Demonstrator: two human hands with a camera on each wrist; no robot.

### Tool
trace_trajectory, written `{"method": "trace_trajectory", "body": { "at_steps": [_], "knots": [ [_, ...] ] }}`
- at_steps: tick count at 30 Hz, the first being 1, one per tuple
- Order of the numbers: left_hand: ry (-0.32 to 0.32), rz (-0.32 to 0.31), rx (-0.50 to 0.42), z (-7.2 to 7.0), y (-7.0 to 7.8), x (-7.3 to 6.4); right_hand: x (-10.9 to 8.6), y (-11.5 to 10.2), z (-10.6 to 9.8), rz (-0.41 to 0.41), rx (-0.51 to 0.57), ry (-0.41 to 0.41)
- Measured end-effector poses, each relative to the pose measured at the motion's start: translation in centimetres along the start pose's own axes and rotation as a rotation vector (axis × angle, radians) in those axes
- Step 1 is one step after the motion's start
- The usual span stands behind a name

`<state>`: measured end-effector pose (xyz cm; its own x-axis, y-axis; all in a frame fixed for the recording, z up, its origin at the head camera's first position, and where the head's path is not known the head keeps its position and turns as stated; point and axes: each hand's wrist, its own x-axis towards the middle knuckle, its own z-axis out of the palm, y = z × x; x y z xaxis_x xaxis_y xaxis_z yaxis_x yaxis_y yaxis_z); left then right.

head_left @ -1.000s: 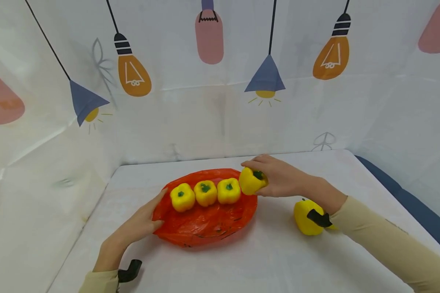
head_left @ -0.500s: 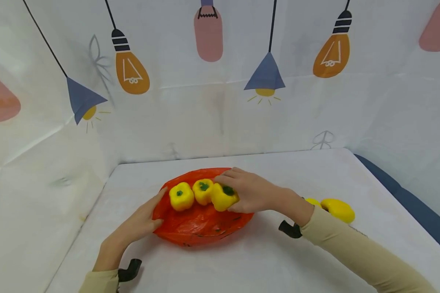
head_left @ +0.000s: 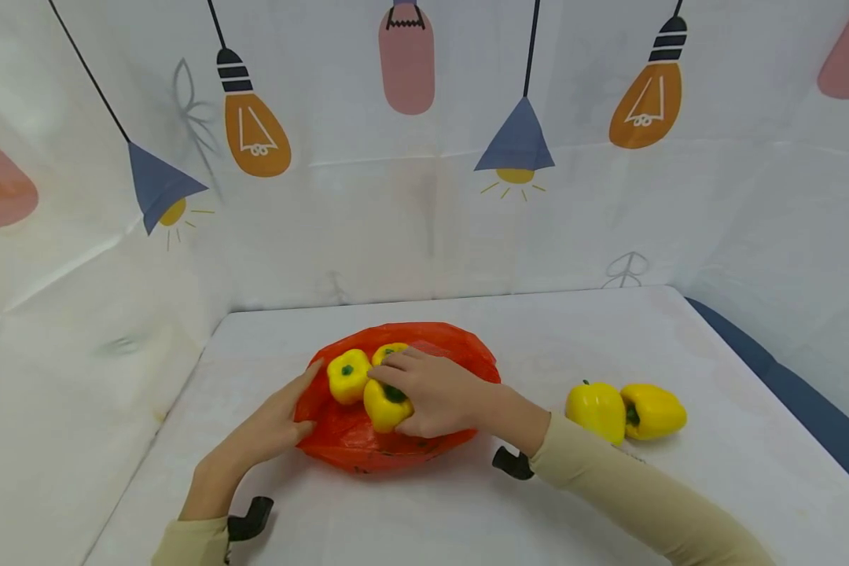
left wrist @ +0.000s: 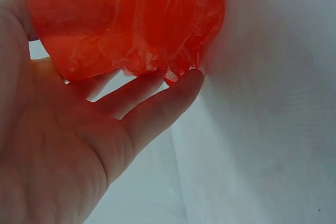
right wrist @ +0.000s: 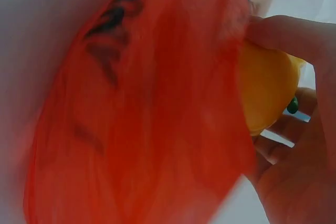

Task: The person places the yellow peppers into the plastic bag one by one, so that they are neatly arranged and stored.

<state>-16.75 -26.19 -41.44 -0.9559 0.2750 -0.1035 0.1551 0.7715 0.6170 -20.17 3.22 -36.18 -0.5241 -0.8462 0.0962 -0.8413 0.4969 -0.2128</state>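
A red plastic bag [head_left: 354, 452] with black print stands on the white table, its mouth spread wide. My left hand [head_left: 272, 424] rests against its left side, fingers and thumb stretched out along the plastic; the left wrist view shows this hand [left wrist: 105, 124] beside the bag's crumpled edge. My right hand [head_left: 442, 393] grips a yellow bell pepper [head_left: 382, 409] by its top, over the bag's mouth. Inside the bag, one yellow bell pepper [head_left: 347, 376] lies left of it and another bell pepper [head_left: 389, 351] behind, partly covered by the right hand's fingers.
Two more yellow bell peppers, an upright pepper [head_left: 597, 409] and a lying pepper [head_left: 654, 410], are on the table [head_left: 538, 338] to the right, near my right sleeve [head_left: 630, 479]. A white printed sheet [head_left: 424, 212] hangs behind the table's far edge.
My right hand has carried its bell pepper leftward and nearer, from the bag's right rim to over its middle. Its sleeve now uncovers more of the two right-hand peppers. The left hand stays put.
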Motion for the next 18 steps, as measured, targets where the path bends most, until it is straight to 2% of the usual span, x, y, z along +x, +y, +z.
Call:
{"method": "trace_trajectory", "body": {
  "at_steps": [10,18],
  "knots": [
    [-0.001,-0.005,0.004,0.0,0.1,0.0,2.6,-2.8,2.7,0.013,-0.18,-0.042],
    [-0.009,-0.032,0.014,0.0,0.3,-0.1,3.5,-3.4,4.4,0.074,-0.209,-0.032]
  ]
}}
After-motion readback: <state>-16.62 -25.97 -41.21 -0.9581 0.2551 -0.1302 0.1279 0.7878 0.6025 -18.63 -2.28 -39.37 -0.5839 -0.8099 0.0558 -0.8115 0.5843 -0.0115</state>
